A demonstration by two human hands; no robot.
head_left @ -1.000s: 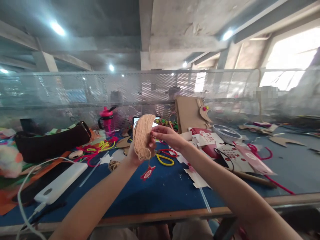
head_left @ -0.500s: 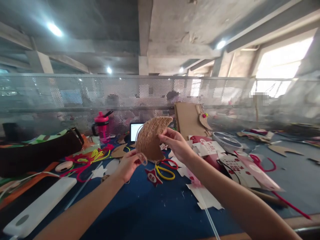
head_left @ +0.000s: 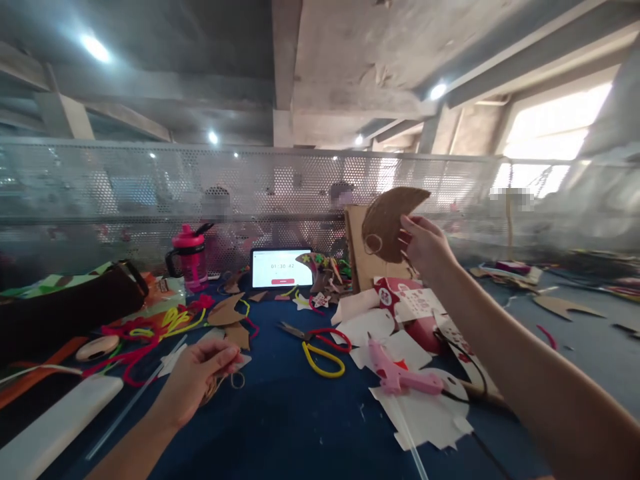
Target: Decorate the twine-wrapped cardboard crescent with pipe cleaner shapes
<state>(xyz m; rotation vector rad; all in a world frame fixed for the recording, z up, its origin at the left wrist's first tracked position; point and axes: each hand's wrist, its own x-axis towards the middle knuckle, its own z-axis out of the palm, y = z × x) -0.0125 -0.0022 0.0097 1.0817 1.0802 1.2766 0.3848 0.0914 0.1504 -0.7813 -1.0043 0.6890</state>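
R hand (head_left: 425,243) grips crescent (head_left: 384,223) by its inner edge, thumb + fingers closed on it. Crescent's up in air, in front of cardboard (head_left: 356,257), R of tablet (head_left: 281,269). One tip pts up-R, bulge faces L; long axis tilted, running down-L from that tip. L hand (head_left: 207,373) closed, fingertips together, low over table (head_left: 280,427), w/ twine (head_left: 209,392) just under; can't tell what's pinched. Scissors (head_left: 310,343) lie btwn L hand & pink glue gun (head_left: 395,373).

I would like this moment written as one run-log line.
right hand holding brown crescent; left hand near twine; scissors on table; glue gun on paper
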